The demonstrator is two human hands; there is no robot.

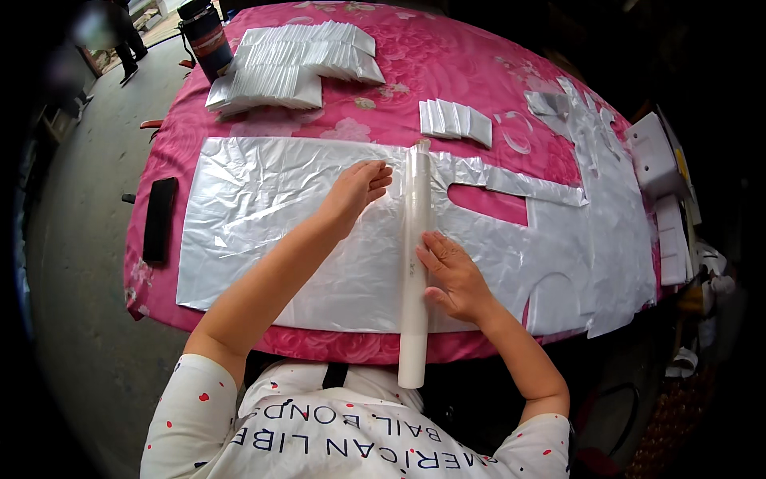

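White plastic vest-style bags (295, 231) lie flat and crinkled over the table, with a rounded handle cut-out showing pink at the right. Across them, running near to far, lies a long pale tube (414, 319); its near end sticks out past the table edge. My right hand (455, 275) rests against the tube's right side with fingers stretched. Just above the plastic, left of the tube, my left hand (359, 194) has its fingers loosely extended and holds nothing. Whether it touches the sheet is unclear.
Folded white plastic packets fill a large stack (299, 64) at the far left; a small fanned group (455, 121) lies beyond the tube. A black phone (160, 220) and a dark flask (206, 40) stand on the pink floral tablecloth (439, 56). White boxes (656, 156) border the right side.
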